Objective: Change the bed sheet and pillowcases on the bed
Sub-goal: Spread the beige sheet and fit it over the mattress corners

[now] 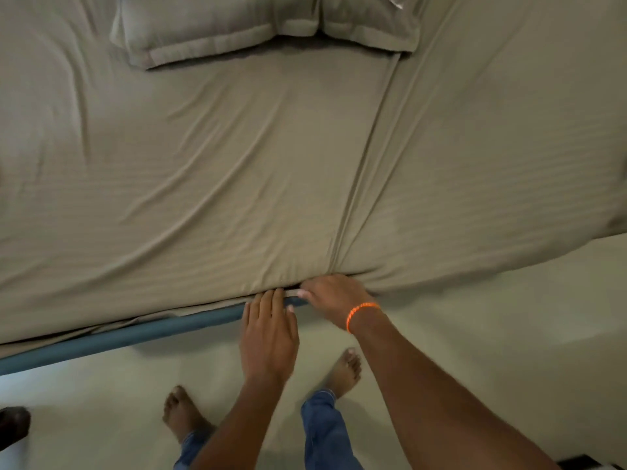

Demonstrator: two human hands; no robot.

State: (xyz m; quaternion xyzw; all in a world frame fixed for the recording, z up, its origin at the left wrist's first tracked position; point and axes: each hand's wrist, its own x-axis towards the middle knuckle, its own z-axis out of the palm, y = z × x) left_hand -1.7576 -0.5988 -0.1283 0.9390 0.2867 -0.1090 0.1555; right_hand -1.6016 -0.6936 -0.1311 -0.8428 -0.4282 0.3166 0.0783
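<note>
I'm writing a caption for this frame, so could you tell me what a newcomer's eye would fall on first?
Two bare hands meet at the near edge of the bed: the left hand lies flat with straight fingers, the right hand, an orange bracelet on its wrist, presses the olive sheet down. A blue mattress edge shows below, and two matching pillows sit at the far side.

A: Place type?
B: Bedroom. Wide bed [129,329] under a taupe striped sheet [203,184], two matching pillows [217,25] at the far end.
A: Home or hotel?
B: Can't tell (pale bare floor [475,317], bare feet [181,413]).
</note>
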